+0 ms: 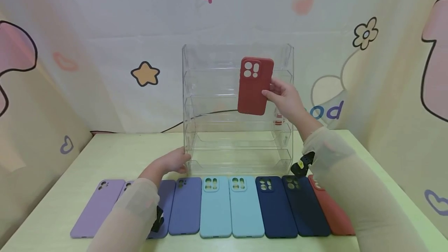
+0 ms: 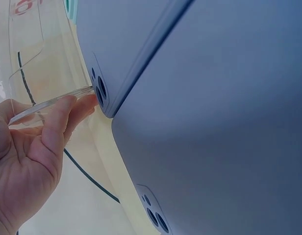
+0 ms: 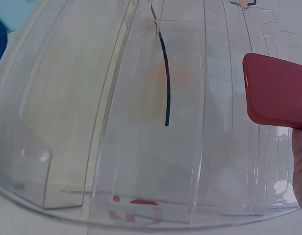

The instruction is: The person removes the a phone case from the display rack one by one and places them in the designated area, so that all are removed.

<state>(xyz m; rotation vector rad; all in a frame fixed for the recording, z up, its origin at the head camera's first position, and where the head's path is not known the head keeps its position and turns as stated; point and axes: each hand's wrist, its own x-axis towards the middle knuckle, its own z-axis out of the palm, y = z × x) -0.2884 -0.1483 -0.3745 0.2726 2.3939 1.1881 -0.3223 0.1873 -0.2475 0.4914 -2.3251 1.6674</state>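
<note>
My right hand (image 1: 285, 98) pinches a red phone case (image 1: 253, 92) by its right edge, holding it upright with the camera cutouts at the top. The case is in front of the upper tiers of a clear plastic display rack (image 1: 238, 166). In the right wrist view, part of the red case (image 3: 276, 90) shows beside the rack's see-through shelves. Low on the rack's left side, my left hand (image 1: 171, 161) grips the edge of the side panel. The left wrist view shows the thumb and fingers of that hand (image 2: 38, 152) on either side of the clear panel (image 2: 53, 100).
A row of phone cases lies before the rack: a light purple case (image 1: 98, 209), blue-purple ones (image 1: 185, 209), light blue ones (image 1: 215, 215), navy ones (image 1: 280, 209) and a red one (image 1: 336, 213). My forearms cover some. A printed curtain (image 1: 115, 49) hangs behind the table (image 1: 115, 154).
</note>
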